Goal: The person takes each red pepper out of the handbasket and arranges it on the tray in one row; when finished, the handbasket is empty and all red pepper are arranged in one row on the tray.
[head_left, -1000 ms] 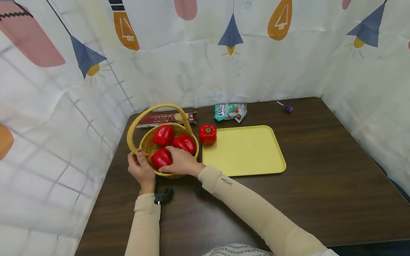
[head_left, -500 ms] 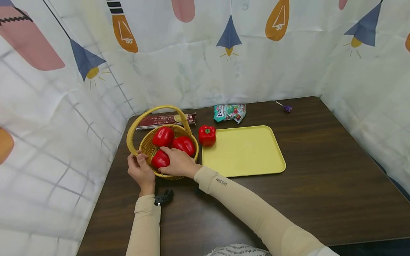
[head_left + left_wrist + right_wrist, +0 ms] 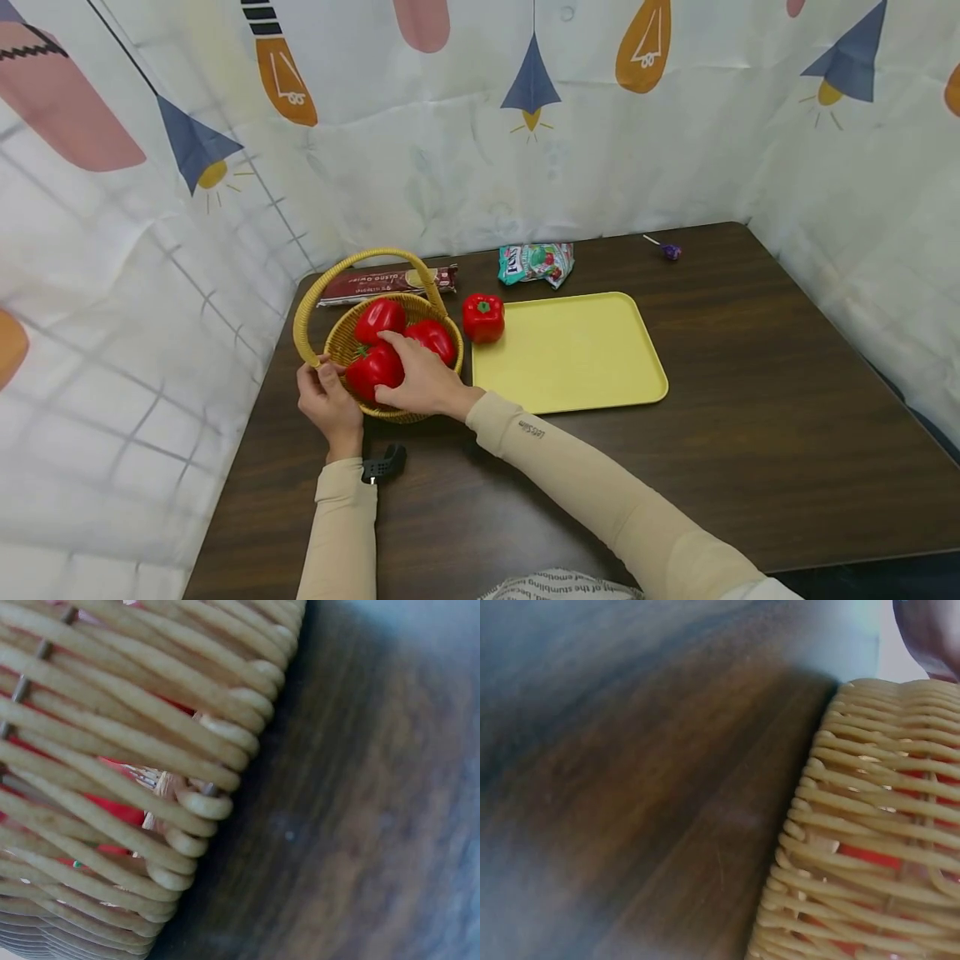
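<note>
A yellow wicker basket (image 3: 339,340) with a tall hoop handle stands at the left of the table, shown in the head view. My left hand (image 3: 332,408) grips its rim near the left foot of the handle. Inside the basket, my right hand (image 3: 426,377) holds a red bell pepper (image 3: 372,372), thumb at the near side and fingers over the far side. Two more red peppers lie behind it: one pepper (image 3: 380,320) at the back, another pepper (image 3: 432,338) at the right, partly behind my fingers. Both wrist views show mostly the woven basket wall (image 3: 112,750).
A yellow tray (image 3: 577,350) lies right of the basket, with another red bell pepper (image 3: 483,318) at its left edge. Along the back are a dark red snack packet (image 3: 375,285), a teal candy bag (image 3: 536,263) and a purple lollipop (image 3: 670,251). Printed curtains enclose the table.
The pepper in my right hand has turned and risen slightly, and its green stem now shows. My left hand stays on the basket rim.
</note>
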`<state>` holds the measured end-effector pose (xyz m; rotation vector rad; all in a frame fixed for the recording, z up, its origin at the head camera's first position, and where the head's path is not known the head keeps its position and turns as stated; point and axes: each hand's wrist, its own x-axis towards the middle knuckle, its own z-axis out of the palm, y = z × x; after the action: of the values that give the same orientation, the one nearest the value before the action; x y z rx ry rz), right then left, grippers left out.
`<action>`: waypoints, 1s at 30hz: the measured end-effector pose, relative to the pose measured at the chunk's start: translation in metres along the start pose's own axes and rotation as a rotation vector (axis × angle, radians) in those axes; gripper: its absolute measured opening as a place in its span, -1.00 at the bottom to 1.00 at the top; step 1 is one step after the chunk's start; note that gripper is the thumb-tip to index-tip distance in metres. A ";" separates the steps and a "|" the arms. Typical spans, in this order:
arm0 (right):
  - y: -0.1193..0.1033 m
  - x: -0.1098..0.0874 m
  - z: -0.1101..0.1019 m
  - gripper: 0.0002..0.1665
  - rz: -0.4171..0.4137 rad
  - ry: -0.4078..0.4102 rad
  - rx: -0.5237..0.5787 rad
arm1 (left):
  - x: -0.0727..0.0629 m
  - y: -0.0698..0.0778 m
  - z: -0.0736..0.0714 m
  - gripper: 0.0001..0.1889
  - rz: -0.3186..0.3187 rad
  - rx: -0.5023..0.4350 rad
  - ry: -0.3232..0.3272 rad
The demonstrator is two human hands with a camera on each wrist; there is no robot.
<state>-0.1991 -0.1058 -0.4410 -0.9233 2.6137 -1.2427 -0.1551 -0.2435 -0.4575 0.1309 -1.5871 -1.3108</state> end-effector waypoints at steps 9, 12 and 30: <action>0.007 -0.005 -0.013 -0.16 -0.028 0.071 0.183 | 0.000 0.001 0.000 -0.43 0.004 -0.001 -0.003; 0.009 -0.009 -0.019 -0.21 -0.032 0.115 0.254 | 0.000 0.002 0.000 -0.44 0.006 -0.002 -0.002; 0.041 -0.041 -0.091 -0.19 -0.088 0.184 0.493 | 0.000 -0.002 -0.001 -0.39 0.023 -0.008 0.005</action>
<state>-0.2162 -0.0025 -0.4172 -0.8659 2.2244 -1.9547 -0.1554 -0.2456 -0.4591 0.1108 -1.5745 -1.2985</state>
